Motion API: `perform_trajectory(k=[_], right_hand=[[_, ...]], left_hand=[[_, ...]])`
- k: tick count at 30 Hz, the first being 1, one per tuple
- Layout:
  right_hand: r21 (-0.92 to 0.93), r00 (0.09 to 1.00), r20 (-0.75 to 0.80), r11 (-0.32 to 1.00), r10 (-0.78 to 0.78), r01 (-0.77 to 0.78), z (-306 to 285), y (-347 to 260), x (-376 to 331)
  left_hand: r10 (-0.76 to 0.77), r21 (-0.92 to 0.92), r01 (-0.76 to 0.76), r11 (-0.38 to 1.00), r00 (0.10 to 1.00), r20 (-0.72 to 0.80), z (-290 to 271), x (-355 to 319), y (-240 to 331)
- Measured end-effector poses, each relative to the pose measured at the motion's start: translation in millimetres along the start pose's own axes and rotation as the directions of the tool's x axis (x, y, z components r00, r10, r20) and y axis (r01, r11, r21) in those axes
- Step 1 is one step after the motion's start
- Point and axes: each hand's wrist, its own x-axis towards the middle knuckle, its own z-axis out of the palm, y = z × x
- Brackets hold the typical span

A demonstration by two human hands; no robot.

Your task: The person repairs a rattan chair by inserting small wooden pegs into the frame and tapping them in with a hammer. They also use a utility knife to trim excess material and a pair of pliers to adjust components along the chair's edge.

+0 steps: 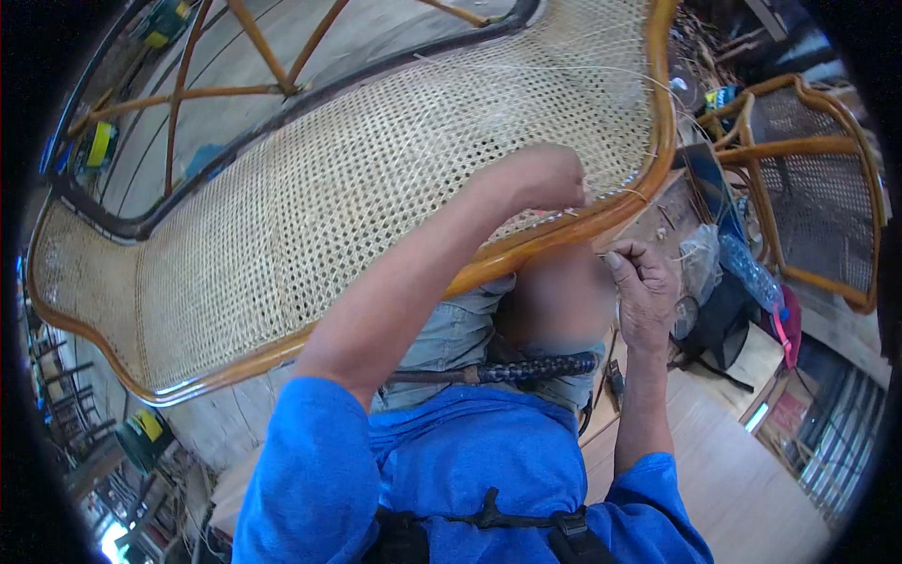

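As you look down, each line below tells one part of what lies before you.

Chair frame: your rattan chair frame [564, 240] is smooth, glossy, honey-coloured cane, bent in long curves, tilted across your lap.
Woven panel: the cane webbing [357, 179] is pale straw, an open lattice of small regular holes, stretched flat inside the frame and edged on its far side by a dark rim.
Loose strand: a thin pale cane strand [628, 192] arcs over the webbing near the frame's right-hand curve; its ends are too fine to follow.
Left hand: your left hand [543, 179] is curled into a closed fist on the webbing, right at the frame's edge, fingers pinched together; what they pinch is too small to tell.
Right hand: your right hand [644, 291] sits just below the frame rail, fingers bent together as if nipping something fine; I cannot tell what.
Hands together: they are near each other, with the frame rail between them.
Lap: a dark stick with a braided grip [498, 372] lies across your grey shorts.
Right side: a second rattan chair [817, 188] stands well apart, with a clear plastic bottle [750, 271] below it.
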Motion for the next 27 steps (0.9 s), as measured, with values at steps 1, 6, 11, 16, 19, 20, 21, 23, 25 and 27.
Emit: perform_trajectory(k=[1,6,11,16,19,20,21,23,25,27], right_hand=[[-0.050,0.999,0.037,0.998,-0.028,0.030,6.6,-2.4,4.0],[-0.158,0.990,0.069,0.978,-0.126,0.136,37.8,2.6,21.2],[-0.421,0.951,0.190,0.855,-0.242,0.302,52.1,6.5,32.1],[-0.526,0.941,0.224,0.781,-0.254,0.336,59.5,12.1,37.5],[-0.584,0.927,0.247,0.720,-0.282,0.375,62.8,14.1,40.2],[-0.596,0.923,0.255,0.705,-0.289,0.385,63.2,15.2,40.7],[-0.607,0.918,0.263,0.689,-0.296,0.396,63.6,16.9,41.4],[-0.629,0.903,0.283,0.648,-0.324,0.429,64.8,18.2,42.1],[-0.646,0.880,0.306,0.599,-0.364,0.473,66.8,18.6,41.7],[-0.675,0.851,0.327,0.529,-0.411,0.515,68.3,20.4,40.7]], left_hand=[[0.066,-0.024,-0.066,0.998,0.998,0.021,2.3,4.6,-6.2],[0.166,-0.122,-0.150,0.981,0.976,0.138,16.1,28.6,-25.3],[0.140,-0.083,-0.128,0.988,0.979,0.147,18.4,46.5,-31.9],[0.122,-0.061,-0.113,0.992,0.977,0.174,21.3,58.6,-35.4],[0.133,-0.037,-0.128,0.991,0.972,0.193,21.2,61.6,-34.8],[0.118,-0.048,-0.110,0.993,0.974,0.195,21.7,61.8,-34.6],[0.102,-0.058,-0.092,0.994,0.975,0.197,22.2,62.4,-35.1],[0.139,-0.058,-0.130,0.990,0.968,0.208,21.6,64.2,-36.7],[0.154,-0.044,-0.148,0.988,0.964,0.216,18.8,60.5,-35.2],[0.151,-0.016,-0.151,0.988,0.964,0.219,15.2,57.4,-32.2]])
